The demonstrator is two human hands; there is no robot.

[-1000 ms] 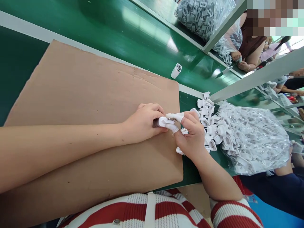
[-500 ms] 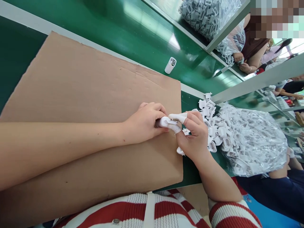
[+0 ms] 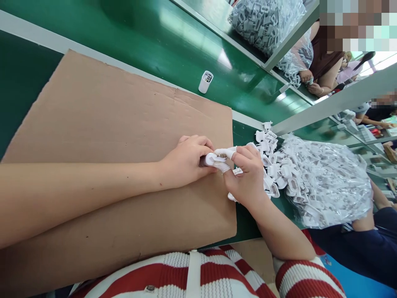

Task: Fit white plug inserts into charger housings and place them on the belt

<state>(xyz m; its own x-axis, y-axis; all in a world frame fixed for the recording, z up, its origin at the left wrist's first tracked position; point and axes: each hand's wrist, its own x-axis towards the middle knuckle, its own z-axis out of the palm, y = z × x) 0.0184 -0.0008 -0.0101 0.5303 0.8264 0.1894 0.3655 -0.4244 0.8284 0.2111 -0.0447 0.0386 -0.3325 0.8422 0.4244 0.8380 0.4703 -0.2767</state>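
Observation:
My left hand is closed around a small white plastic housing over the right part of a brown cardboard sheet. My right hand, with white finger cots on thumb and forefinger, pinches the same housing at its right end, and also keeps other small white pieces in its curled fingers. Just right of my right hand lies a heap of white plastic parts spilling from a clear bag.
A single white housing stands on the green conveyor belt beyond the cardboard. A bag of grey parts sits on the far shelf. Another person's hands work at the upper right behind a metal rail.
The lone white housing on the belt has drifted left. My two hands stay together on the housing with hardly any shift.

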